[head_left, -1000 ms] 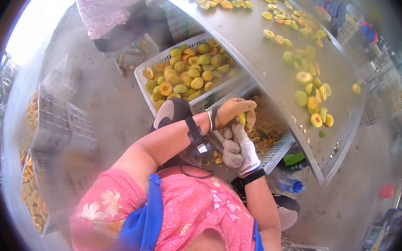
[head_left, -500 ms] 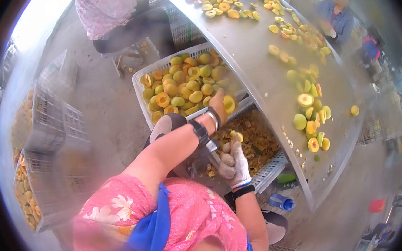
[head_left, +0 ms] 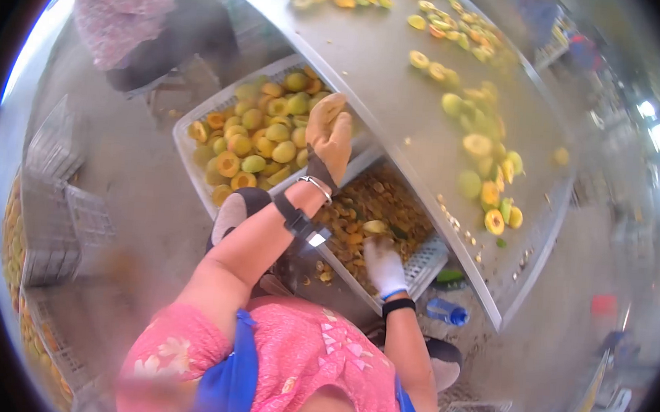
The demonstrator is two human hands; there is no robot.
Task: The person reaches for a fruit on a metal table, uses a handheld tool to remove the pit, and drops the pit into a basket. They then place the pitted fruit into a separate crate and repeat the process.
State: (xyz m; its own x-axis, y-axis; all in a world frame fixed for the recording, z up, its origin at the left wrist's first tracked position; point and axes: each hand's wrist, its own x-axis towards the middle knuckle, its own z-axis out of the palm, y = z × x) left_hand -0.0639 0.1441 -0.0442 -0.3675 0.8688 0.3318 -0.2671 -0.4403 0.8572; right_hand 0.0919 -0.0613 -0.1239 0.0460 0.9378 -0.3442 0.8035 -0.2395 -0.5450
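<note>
My left hand (head_left: 330, 133), in a tan glove, is raised over the right side of a white crate (head_left: 188, 154) full of yellow-green, apricot-like fruit (head_left: 274, 132). Its thumb stands apart from the fingers and no fruit shows in it. Lower down, my right hand (head_left: 385, 267), in a white glove, is over a second crate (head_left: 427, 262) holding brownish-yellow scraps (head_left: 380, 198). Its fingers look curled but smeared by motion; I cannot tell what they hold. A yellow fruit piece (head_left: 374, 227) appears right at its fingertips.
The metal table (head_left: 399, 96) slants across above both crates, bearing fruit halves (head_left: 492, 190) and small pale bits. A blue bottle (head_left: 446, 311) lies by the right crate. Stacked crates (head_left: 49, 225) stand at left. A seated person (head_left: 125, 16) is at upper left.
My left hand has risen from the fruit crate toward the table edge; the fruit half seen at its fingers is gone from there. My right hand has dipped toward the scraps. The view has shifted.
</note>
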